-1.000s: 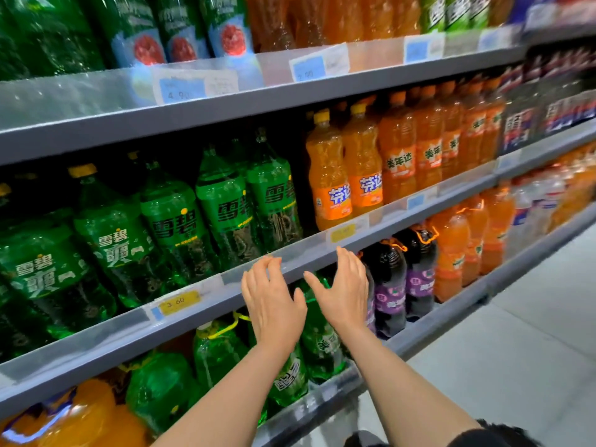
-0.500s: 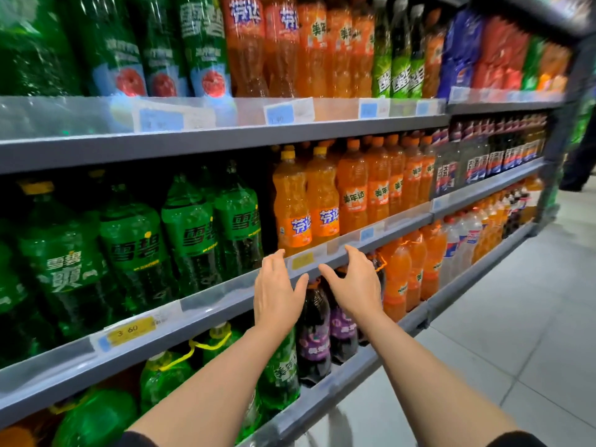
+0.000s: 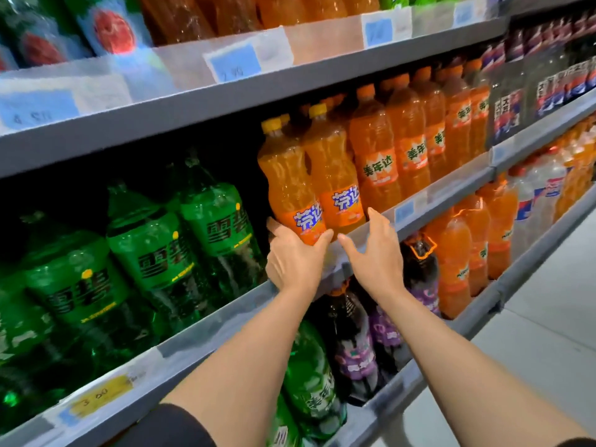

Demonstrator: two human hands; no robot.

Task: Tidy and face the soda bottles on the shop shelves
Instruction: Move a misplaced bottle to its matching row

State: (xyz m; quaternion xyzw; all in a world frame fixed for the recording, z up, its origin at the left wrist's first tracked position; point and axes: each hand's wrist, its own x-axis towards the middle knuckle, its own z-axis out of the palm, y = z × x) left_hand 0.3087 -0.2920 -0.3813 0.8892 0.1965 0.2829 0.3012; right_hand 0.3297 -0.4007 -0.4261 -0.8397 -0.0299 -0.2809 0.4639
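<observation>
Gripping a ribbed orange plastic bottle [image 3: 292, 191] low down, the left hand [image 3: 295, 262] curls while the right hand [image 3: 374, 258] hovers spread.

- Two yellow-capped orange bottles [image 3: 292, 188]: labels read 芬达
- Orange-capped orange bottles [image 3: 374, 150] beside them: labels read 美年达
- Green bottles [image 3: 219, 227]: labels read 雪碧
- Yellow price tag [image 3: 100, 396] on the shelf edge: appears to read 3.00
- Blue price tags [image 3: 235, 64] on the upper shelf edge: blurred, unreadable
</observation>
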